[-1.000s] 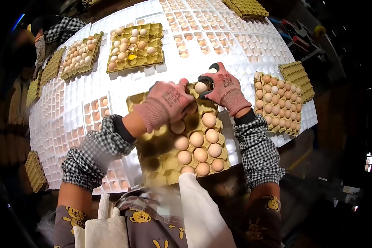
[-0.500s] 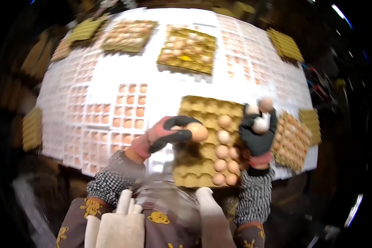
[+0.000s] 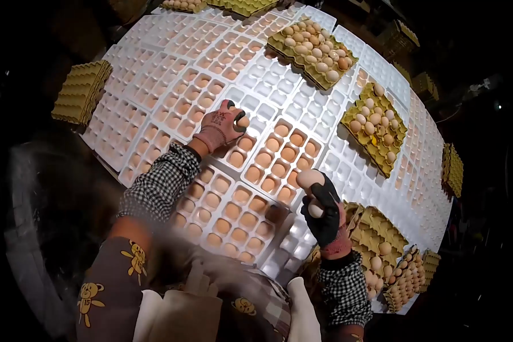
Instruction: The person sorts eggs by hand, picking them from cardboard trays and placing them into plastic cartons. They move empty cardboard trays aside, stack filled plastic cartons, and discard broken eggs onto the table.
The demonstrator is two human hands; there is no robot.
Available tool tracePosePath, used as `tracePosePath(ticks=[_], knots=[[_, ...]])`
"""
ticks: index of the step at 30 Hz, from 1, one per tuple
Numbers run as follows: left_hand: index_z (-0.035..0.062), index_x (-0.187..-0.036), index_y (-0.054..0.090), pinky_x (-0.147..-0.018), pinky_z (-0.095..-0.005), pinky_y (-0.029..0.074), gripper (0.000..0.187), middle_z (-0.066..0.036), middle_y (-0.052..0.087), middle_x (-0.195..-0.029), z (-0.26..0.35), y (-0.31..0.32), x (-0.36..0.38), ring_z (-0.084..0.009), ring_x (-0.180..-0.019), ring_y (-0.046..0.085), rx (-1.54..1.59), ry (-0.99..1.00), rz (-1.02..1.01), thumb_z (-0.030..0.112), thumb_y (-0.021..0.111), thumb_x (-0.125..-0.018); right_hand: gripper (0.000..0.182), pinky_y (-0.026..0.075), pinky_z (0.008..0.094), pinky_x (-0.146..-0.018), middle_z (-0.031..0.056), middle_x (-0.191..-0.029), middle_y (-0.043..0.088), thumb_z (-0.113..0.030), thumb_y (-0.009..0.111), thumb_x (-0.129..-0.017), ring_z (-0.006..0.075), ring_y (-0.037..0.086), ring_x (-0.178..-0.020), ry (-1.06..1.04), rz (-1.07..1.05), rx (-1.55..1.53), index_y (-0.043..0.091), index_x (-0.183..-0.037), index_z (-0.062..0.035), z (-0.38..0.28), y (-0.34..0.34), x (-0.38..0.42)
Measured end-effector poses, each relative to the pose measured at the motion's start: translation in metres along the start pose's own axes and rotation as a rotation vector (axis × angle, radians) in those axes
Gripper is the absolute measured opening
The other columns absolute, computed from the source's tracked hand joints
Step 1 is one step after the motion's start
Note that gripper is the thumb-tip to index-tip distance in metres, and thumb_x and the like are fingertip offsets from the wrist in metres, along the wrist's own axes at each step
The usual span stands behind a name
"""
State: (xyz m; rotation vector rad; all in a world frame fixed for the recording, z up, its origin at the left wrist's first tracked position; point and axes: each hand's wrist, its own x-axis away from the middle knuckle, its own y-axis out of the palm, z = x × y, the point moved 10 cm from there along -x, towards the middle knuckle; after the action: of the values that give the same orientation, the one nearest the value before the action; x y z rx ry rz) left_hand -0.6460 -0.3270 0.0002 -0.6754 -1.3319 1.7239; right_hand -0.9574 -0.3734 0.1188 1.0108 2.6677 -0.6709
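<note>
My left hand [image 3: 221,126], in a pink glove with black fingertips, is closed around an egg [image 3: 243,121] over a white tray with square cells [image 3: 263,111]. Some cells near this hand hold eggs; others beyond it are bare. My right hand [image 3: 325,218], gloved alike, is raised with its fingers curled around eggs: a light brown egg [image 3: 310,178] shows at the top and a paler egg [image 3: 316,210] lower down. Whether more lie in the palm is hidden. Below and right of that hand is a yellowish pulp egg tray [image 3: 375,223] with a few eggs.
White celled trays cover the table, many filled with eggs. Two pulp trays of eggs [image 3: 309,48] [image 3: 376,122] rest at the back and right; the nearer one has a yellow yolk smear. A stack of pulp trays [image 3: 81,94] stands at the left edge.
The view has swung left and tilted. My left hand has moved from above the pulp tray to the white tray, and my right hand has left the pulp tray's side, still holding eggs.
</note>
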Motion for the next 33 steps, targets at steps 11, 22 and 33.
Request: tracePosePath(ticks=[11,22,33], knots=[[0.0129,-0.128,0.057,-0.087,-0.0427,0.052,0.050,-0.013,0.059,-0.121,-0.044,-0.005,-0.036,-0.0311,-0.104,0.063,0.148,0.031,0.069,0.025,0.070,-0.080,0.058,0.051,0.0437,-0.092,0.0150,-0.122,0.052,-0.031,0.084,-0.065,0.0337,0.052,-0.117,0.586,-0.115,0.680,0.064,-0.119,-0.0247,0.157,0.139,-0.137],[0.0114,-0.131,0.054,-0.114,-0.0493,0.024,0.052,-0.011,0.046,-0.144,-0.039,0.036,-0.064,-0.0291,-0.137,0.038,-0.003,0.237,0.268,0.017,0.065,-0.080,0.039,0.056,0.0350,-0.091,0.0147,-0.114,0.061,-0.015,0.062,-0.091,0.0271,0.063,-0.106,0.325,0.117,-0.244,0.055,-0.127,0.0005,0.210,0.059,-0.126],[0.0108,-0.138,0.052,-0.115,-0.0459,0.028,0.057,-0.009,0.047,-0.145,-0.046,0.047,-0.069,-0.0315,-0.134,0.042,-0.115,0.313,0.339,0.014,0.060,-0.082,0.076,0.043,0.0408,-0.105,0.0291,-0.135,0.045,-0.026,0.076,-0.078,0.0410,0.047,-0.126,0.786,0.842,0.684,0.043,-0.141,-0.0030,0.217,-0.152,-0.090]])
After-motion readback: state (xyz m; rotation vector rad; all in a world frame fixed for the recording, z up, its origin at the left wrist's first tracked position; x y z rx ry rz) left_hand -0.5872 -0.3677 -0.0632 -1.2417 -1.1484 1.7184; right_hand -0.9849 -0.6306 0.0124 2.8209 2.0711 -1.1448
